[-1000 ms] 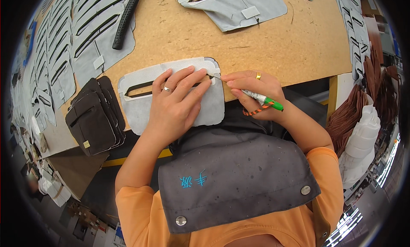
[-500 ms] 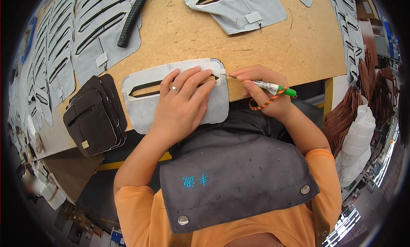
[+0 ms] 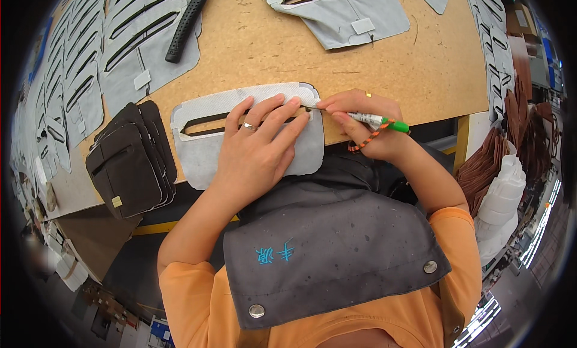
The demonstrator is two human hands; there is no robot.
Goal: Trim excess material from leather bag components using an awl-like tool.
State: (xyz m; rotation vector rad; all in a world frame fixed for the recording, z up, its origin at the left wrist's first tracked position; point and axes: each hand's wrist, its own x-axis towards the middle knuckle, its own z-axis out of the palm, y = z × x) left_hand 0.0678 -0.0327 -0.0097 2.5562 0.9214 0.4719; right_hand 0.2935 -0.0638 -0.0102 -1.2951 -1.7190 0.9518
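A light grey fabric panel (image 3: 207,158) with a white textured backing strip and a dark-edged slot lies near the table's front edge. My left hand (image 3: 252,143) rests flat on it, fingers spread across the slot's right half. My right hand (image 3: 372,128) is closed round a pen-shaped tool (image 3: 375,119) with a white barrel, a green end and an orange-black cord loop. Its thin metal tip points left and meets the panel at the slot's right end, by my left fingertips. Whether the tip has gone into the fabric is too small to tell.
A stack of dark brown fabric pieces (image 3: 117,167) overhangs the front edge at left. Slotted grey panels (image 3: 174,50) overlap behind it, under a black perforated bar (image 3: 187,26). Another grey panel (image 3: 381,14) lies at the back. Brown material (image 3: 481,158) and a white bundle (image 3: 502,189) hang at right.
My right hand has shifted slightly left with the tool, and its tip now sits closer to the slot's end. My left hand stays almost in place on the panel.
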